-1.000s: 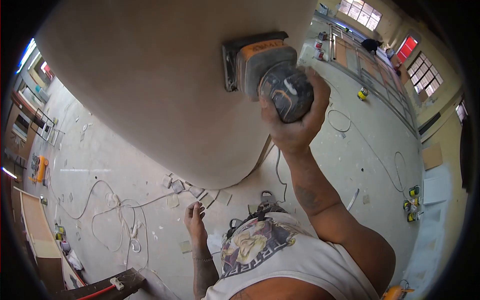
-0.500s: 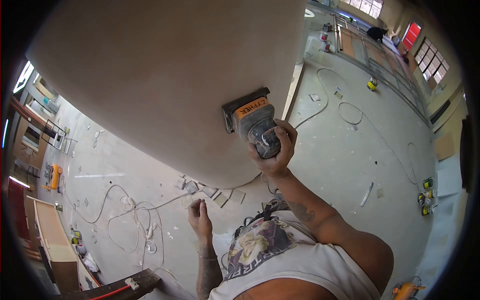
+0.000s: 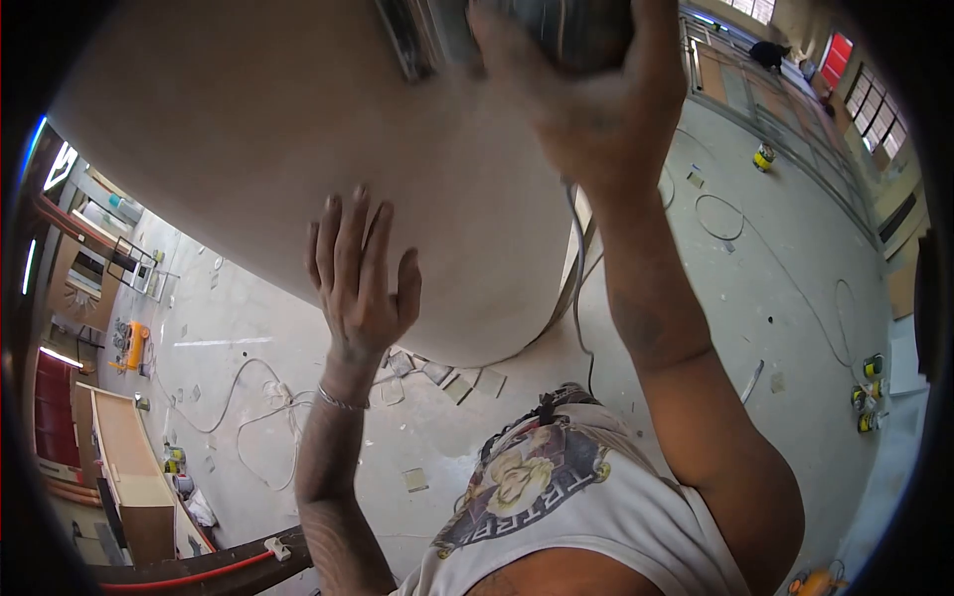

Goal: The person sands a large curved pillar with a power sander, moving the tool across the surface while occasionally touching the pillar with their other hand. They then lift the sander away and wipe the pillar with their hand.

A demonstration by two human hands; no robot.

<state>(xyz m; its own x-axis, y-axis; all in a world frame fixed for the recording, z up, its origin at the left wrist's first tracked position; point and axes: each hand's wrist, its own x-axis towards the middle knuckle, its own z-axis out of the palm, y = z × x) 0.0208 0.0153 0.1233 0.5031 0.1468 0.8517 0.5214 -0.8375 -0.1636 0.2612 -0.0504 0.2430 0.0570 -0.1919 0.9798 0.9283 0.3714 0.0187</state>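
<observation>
A large, smooth, pale curved surface fills the upper left of the head view. My right hand is raised high against it, fingers wrapped round an electric sander. Motion smears the sander, and the top of the frame cuts it off. Its grey cord hangs down past the surface's lower edge. My left hand lies over the lower part of the surface with its fingers stretched out and holding nothing.
Several sanding sheets lie on the floor below the surface. Loose cords tangle at the left, and another cord loops at the right. Yellow-and-black cans stand on the floor. A person is far back by metal frames.
My right hand has moved the sander up the surface and closer to the camera. My left hand has risen from beside my body to the surface, its fingers now spread.
</observation>
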